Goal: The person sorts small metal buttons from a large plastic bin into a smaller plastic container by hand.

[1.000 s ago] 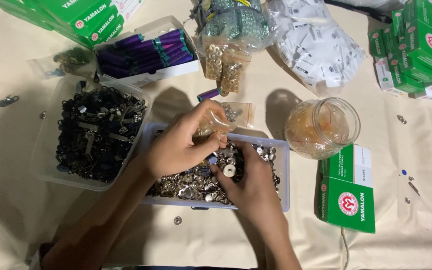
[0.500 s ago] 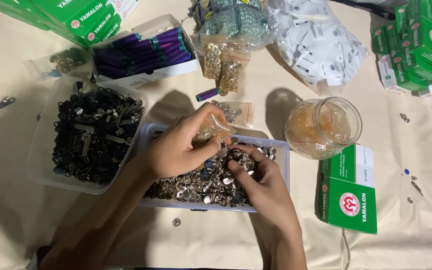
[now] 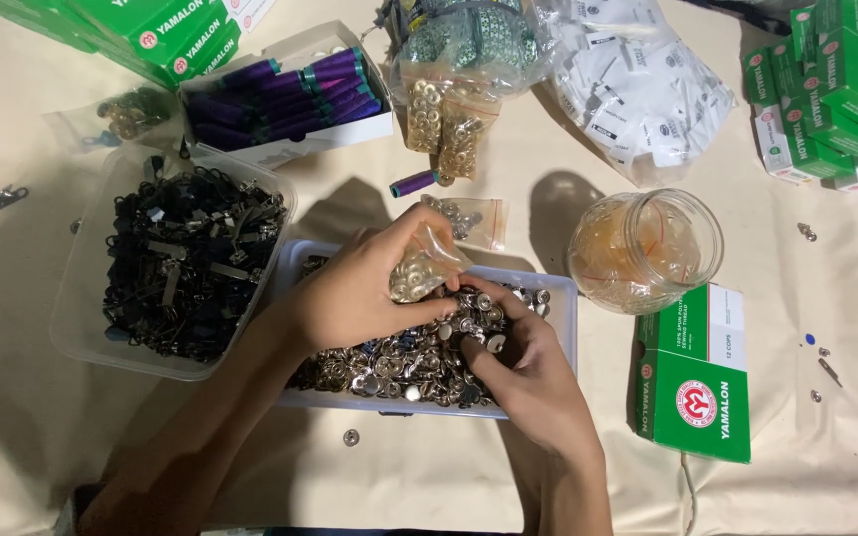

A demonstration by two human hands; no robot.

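Note:
A shallow clear tray (image 3: 560, 298) in front of me is full of small silver metal snap buttons (image 3: 399, 362). My left hand (image 3: 359, 288) holds a small clear plastic bag (image 3: 419, 268) partly filled with the same buttons, just above the tray. My right hand (image 3: 523, 362) rests in the pile at the tray's right end, fingertips pinching buttons close to the bag's mouth.
A clear tub of black metal parts (image 3: 186, 258) sits left of the tray. A clear jar of rubber bands (image 3: 643, 248) and a green box (image 3: 697, 382) lie to the right. Purple spools in a box (image 3: 290, 89), bagged brass rings (image 3: 444, 114) and more green boxes (image 3: 831, 84) line the far side.
My right hand slid from the middle of the tray up and right toward the bag. The left hand stayed above the tray, still holding the bag.

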